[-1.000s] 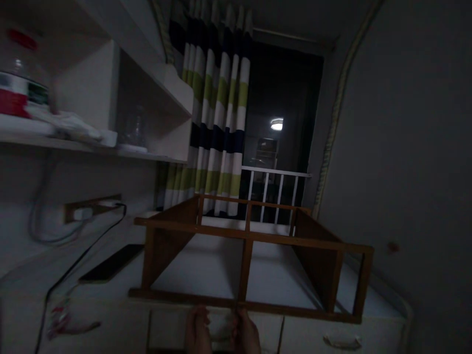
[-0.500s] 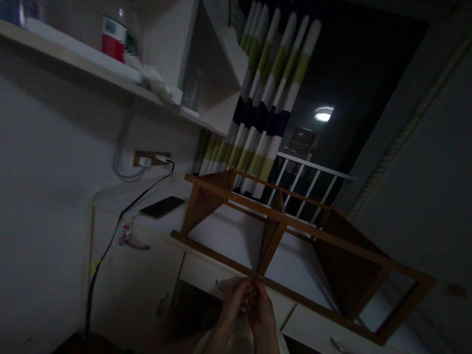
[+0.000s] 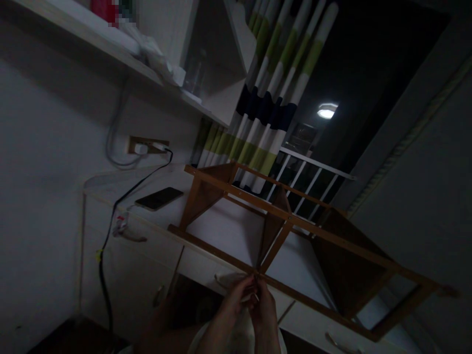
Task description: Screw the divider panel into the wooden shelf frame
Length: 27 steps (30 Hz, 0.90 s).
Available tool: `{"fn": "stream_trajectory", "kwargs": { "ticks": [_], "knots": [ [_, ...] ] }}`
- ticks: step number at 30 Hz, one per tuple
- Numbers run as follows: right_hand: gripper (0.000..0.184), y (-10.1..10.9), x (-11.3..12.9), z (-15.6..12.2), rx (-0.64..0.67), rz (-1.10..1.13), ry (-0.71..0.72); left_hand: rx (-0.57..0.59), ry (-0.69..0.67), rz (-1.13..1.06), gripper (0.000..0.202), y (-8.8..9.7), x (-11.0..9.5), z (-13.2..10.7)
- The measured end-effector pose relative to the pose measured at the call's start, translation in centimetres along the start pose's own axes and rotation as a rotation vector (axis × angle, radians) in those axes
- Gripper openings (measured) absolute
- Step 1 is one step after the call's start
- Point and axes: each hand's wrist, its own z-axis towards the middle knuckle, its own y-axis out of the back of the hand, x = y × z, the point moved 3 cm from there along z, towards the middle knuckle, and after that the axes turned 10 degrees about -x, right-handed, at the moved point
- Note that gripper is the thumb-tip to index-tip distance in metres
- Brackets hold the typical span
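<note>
A brown wooden shelf frame lies on its side along the white countertop, its boards standing upright between the rails. At its near rail, where the middle board meets it, my left hand and my right hand are close together. The fingertips of both hands are pinched at the underside of that joint. What sits between them is too small and dark to make out, and the curled fingers hide part of the spot.
A phone lies on the countertop left of the frame. A black cable runs from the wall socket down past the drawers. A wall shelf overhangs at upper left. A striped curtain hangs behind.
The view has shifted slightly, so the wall shelf's items sit higher in the picture. My hands stay at the same joint, with the fingers slightly rearranged.
</note>
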Motion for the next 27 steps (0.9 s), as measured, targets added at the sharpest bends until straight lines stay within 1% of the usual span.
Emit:
{"fn": "stream_trajectory", "kwargs": {
  "ticks": [2, 5, 11, 17, 20, 23, 27],
  "knots": [
    [0.034, 0.0, 0.1, -0.2, -0.022, 0.023, -0.046, -0.01, 0.02, -0.039, 0.043, -0.1, 0.1, 0.2],
    [0.034, 0.2, 0.2, -0.3, -0.036, 0.026, -0.078, -0.014, 0.022, -0.078, 0.037, -0.2, 0.2, 0.1],
    [0.041, 0.7, 0.2, 0.0, -0.012, -0.045, -0.099, -0.038, 0.022, -0.089, 0.03, -0.5, 0.1, -0.4],
    [0.044, 1.0, 0.6, -0.1, 0.021, -0.13, -0.074, -0.039, 0.134, -0.207, 0.021, -0.8, 0.9, 0.2],
    [0.045, 1.0, 0.7, -0.3, 0.034, -0.204, -0.066, -0.038, 0.17, -0.229, 0.018, -1.0, 1.2, 0.4],
    [0.047, 0.9, 0.7, -0.5, 0.053, -0.295, -0.059, -0.049, 0.202, -0.242, 0.015, -1.2, 1.2, 0.0],
    [0.046, 0.9, 1.2, -0.6, 0.07, -0.354, 0.025, -0.042, 0.248, -0.256, 0.015, -1.5, 0.8, -0.6]
  ]
}}
